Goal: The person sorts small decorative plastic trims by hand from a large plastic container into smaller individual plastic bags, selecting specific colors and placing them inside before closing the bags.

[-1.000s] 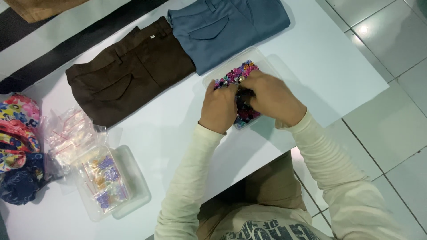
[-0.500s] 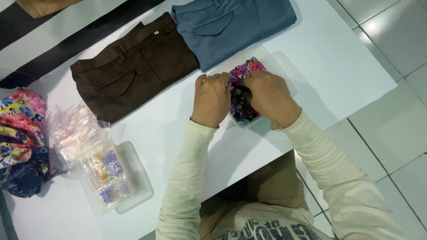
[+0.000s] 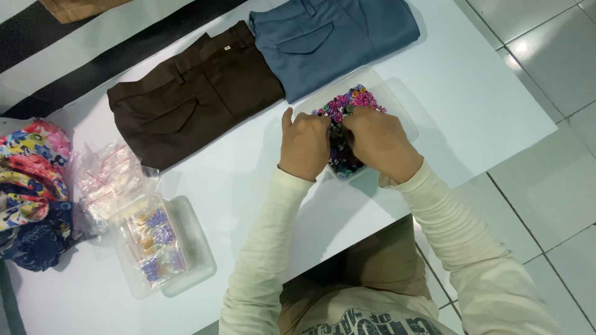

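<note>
White table (image 3: 484,105): both hands' grip (image 3: 340,139) inside bead tray (image 3: 397,99)

Two folded trousers (image 3: 198,93) are lying side by side at the bench's (image 3: 484,105) far edge; just before them, a bead-filled tray (image 3: 397,102) is sitting under both hands, while a lidded box (image 3: 186,248) and fabric pile (image 3: 31,186) are lying far left.

White table (image 3: 472,105), rectangular, over a pale tiled floor (image 3: 559,205). Lying on it: folded brown trousers (image 3: 192,93) just beside folded blue trousers (image 3: 335,37); a clear tray of coloured beads (image 3: 351,108); a clear lidded box (image 3: 164,245); small plastic bags (image 3: 108,180); floral cloth (image 3: 31,186) at the left edge.
</note>
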